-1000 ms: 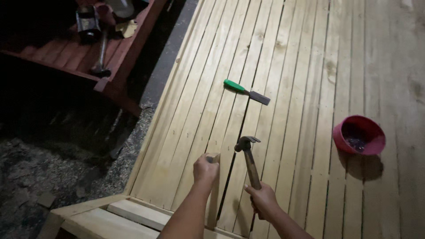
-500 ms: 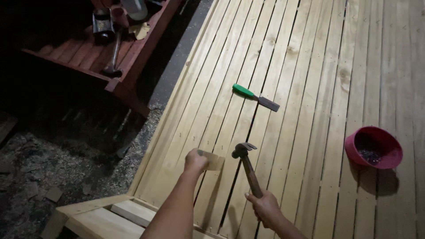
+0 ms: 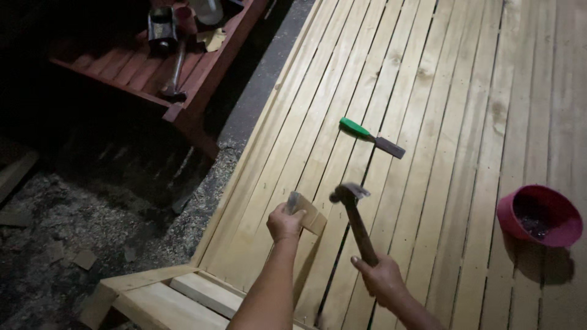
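My left hand (image 3: 284, 223) grips a small flat block of pale wood (image 3: 309, 213) and holds it just above the slatted pine panel (image 3: 452, 110). My right hand (image 3: 382, 280) grips the wooden handle of a claw hammer (image 3: 353, 214). The hammer's steel head hangs right beside the block, slightly to its right. A chisel with a green handle (image 3: 370, 137) lies on the slats farther up.
A red bowl (image 3: 539, 215) with small dark bits inside sits on the slats at right. At the upper left a dark red wooden bench (image 3: 202, 67) carries another hammer (image 3: 174, 70) and a container. Dirt and scraps (image 3: 73, 238) lie left of the panel; pale timber frame pieces (image 3: 183, 293) are at the bottom.
My left hand has picked the wood block up from the slat gap and raised it. The hammer head has stayed close beside it, and the view has shifted slightly down and right.
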Demonstrator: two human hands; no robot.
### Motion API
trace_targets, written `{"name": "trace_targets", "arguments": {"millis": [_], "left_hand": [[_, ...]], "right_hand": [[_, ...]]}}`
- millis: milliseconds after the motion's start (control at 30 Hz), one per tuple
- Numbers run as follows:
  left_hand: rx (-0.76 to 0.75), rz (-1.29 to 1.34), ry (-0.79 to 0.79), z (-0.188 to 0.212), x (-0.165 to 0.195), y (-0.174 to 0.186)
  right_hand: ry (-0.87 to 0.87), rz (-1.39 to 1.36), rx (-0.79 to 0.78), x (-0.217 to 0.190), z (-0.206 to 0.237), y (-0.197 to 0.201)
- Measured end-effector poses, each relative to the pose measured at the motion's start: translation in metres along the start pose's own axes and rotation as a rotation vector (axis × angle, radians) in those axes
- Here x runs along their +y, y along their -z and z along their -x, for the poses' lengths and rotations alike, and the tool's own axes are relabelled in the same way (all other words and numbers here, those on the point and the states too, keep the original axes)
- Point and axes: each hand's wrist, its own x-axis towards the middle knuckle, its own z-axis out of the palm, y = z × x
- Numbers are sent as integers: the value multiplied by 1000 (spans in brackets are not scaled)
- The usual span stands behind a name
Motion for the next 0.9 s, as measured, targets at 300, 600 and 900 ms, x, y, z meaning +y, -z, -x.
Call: {"name": "trace_targets", "arguments": {"millis": [300,600,900], "left_hand": [[-54,153,128,-3,1,1],[32,30,68,-6,-7,5],[-38,272,129,12,-2,-13]], "right_hand": [[503,49,28,-51,-1,-5],[196,450,18,-39,-2,-1],[553,186,46,-69,24,-1]]}}
